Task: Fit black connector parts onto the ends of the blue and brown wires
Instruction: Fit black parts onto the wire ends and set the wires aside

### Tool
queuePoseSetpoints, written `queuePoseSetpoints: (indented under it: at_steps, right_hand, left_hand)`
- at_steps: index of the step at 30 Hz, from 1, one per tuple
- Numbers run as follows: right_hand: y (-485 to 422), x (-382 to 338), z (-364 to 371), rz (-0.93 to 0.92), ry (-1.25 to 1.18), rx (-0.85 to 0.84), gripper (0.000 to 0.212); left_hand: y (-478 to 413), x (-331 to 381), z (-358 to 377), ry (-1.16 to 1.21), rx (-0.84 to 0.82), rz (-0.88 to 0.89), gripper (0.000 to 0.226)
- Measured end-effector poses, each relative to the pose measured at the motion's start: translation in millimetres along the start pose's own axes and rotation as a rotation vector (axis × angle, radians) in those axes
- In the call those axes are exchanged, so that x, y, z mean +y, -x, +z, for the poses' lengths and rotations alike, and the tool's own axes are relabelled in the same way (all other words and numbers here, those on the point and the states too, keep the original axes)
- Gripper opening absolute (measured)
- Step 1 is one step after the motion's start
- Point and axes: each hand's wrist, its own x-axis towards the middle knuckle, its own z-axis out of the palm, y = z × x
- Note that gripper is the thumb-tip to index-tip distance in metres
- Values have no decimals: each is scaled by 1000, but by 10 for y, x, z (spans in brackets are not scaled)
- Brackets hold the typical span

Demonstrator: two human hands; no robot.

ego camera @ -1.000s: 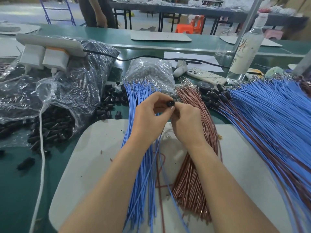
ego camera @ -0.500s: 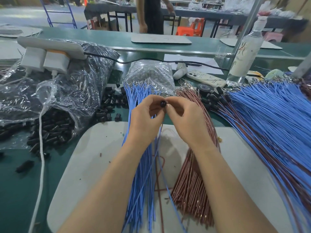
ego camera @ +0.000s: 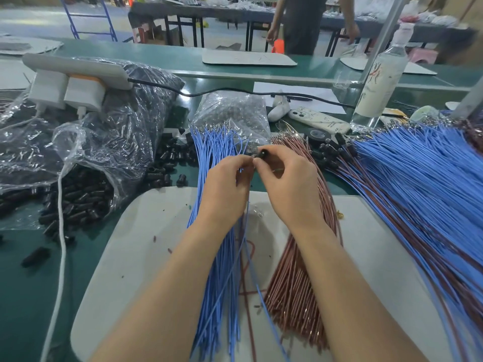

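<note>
My right hand [ego camera: 290,186] pinches a small black connector [ego camera: 262,153] at its fingertips, above the table's middle. My left hand [ego camera: 224,189] pinches the end of a thin blue wire [ego camera: 247,239] right against the connector. That wire hangs down between my wrists, with a brown wire [ego camera: 243,267] beside it. Whether the brown wire's end is in the connector is hidden by my fingers. Under my left hand lies a bundle of blue wires [ego camera: 209,145], and under my right hand a bundle of brown wires [ego camera: 295,283].
A white board [ego camera: 156,231] lies under the bundles. Loose black connectors [ego camera: 170,158] and an open plastic bag of them [ego camera: 78,197] sit at the left. A big pile of blue and brown wires [ego camera: 418,194] fills the right. A phone [ego camera: 318,121] and bottle [ego camera: 379,82] stand behind.
The connector has passed from between both hands' fingertips to my right hand's fingertips. Both hands have stayed close together above the bundles. A person in the background has walked to the right.
</note>
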Motion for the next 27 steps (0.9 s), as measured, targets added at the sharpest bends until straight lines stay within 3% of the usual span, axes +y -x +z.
queuePoseSetpoints:
  at_steps: [12,19,27]
  right_hand:
    - [-5,52,-12,22,-13,-36,14]
    - [-37,91,-9,155,-133,-122,16]
    - [-43,60,-26,137,-117,-98,15]
  left_hand:
    - [18,48,-7,37,13,-43,10]
    - [18,83,-40,56,15,-54,13]
    - [20,65,-34,38,0,-73,9]
